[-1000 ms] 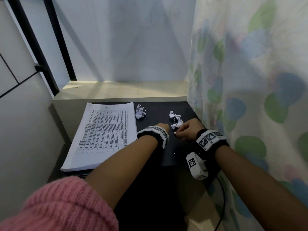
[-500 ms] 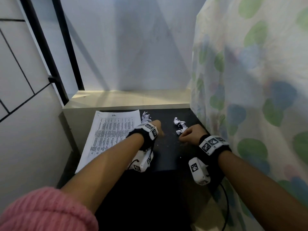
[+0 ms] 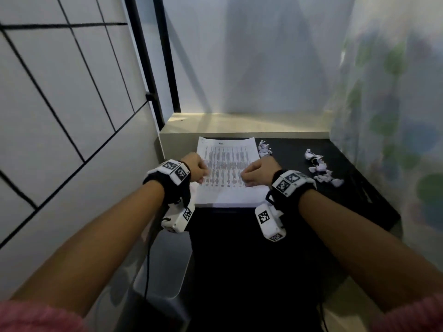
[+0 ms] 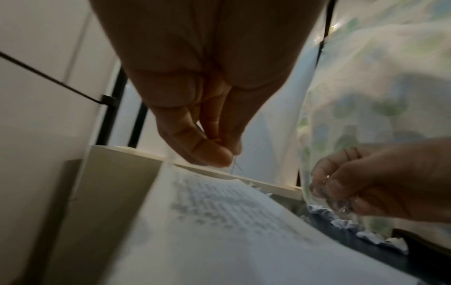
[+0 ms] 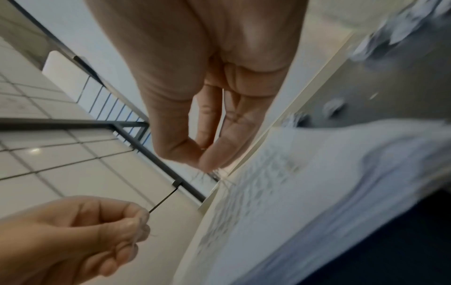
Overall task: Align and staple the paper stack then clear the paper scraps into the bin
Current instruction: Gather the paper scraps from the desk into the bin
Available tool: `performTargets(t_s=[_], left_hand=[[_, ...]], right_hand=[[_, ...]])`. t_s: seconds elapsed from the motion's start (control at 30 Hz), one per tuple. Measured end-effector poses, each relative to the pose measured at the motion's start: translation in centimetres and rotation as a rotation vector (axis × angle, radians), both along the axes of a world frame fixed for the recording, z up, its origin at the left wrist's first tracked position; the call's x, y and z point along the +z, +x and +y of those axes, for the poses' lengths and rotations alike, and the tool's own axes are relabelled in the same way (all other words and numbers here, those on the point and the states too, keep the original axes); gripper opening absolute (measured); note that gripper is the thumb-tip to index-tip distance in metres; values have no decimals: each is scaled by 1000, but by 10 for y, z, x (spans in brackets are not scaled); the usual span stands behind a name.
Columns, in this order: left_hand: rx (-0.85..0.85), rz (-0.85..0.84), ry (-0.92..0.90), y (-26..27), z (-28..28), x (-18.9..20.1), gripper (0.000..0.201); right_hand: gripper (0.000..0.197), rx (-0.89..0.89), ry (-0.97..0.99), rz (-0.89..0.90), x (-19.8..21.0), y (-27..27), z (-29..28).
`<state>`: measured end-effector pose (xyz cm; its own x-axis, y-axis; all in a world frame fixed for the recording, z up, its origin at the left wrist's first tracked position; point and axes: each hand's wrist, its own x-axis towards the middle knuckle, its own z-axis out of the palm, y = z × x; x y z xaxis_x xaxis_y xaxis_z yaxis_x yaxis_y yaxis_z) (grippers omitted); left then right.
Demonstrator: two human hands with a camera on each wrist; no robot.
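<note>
Stack [image 3: 227, 173]: flat on desk [image 3: 299, 212], unstapled; left hand [image 3: 195, 170] and right hand [image 3: 260, 173] hover above, fingertips pinched, contents unclear; scraps [image 3: 318, 170] at 2 o'clock; aligning likely next, needing both edges gripped.

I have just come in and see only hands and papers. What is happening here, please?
A person holds both hands above a printed paper stack on a dark table. The left hand and right hand have curled fingers, pinched at the tips; whether they hold anything is unclear. Paper scraps lie on the table to the right, not yet cleared.

Tiled wall [image 3: 60, 97], patterned curtain [image 3: 395, 116], black table [image 3: 359, 188].
</note>
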<state>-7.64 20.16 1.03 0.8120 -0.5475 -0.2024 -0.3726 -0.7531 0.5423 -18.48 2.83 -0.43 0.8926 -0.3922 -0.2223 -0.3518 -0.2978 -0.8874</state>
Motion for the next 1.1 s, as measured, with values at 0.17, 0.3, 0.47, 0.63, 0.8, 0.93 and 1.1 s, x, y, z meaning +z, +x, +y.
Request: performTargets(t_s=[0.17, 0.3, 0.47, 0.63, 0.8, 0.93, 1.1], left_hand=[[126, 22, 74, 12, 84, -27, 19], [267, 98, 83, 22, 134, -68, 31], [334, 200, 95, 14, 160, -106, 28], [335, 261, 183, 15, 177, -154, 24], [344, 335, 262, 21, 179, -205, 19], [349, 366, 277, 24, 178, -240, 27], [338, 379, 310, 36, 176, -261, 30]], right_hand=[[14, 156, 12, -14, -6, 34, 78], [2, 282, -102, -13, -20, 52, 136], [17, 483, -427, 40, -38, 62, 189], [24, 660, -545, 202, -84, 78, 222], [25, 642, -524, 373, -148, 102, 233], [28, 639, -516, 443, -198, 115, 238], [30, 581, -432, 522, -232, 126, 233]])
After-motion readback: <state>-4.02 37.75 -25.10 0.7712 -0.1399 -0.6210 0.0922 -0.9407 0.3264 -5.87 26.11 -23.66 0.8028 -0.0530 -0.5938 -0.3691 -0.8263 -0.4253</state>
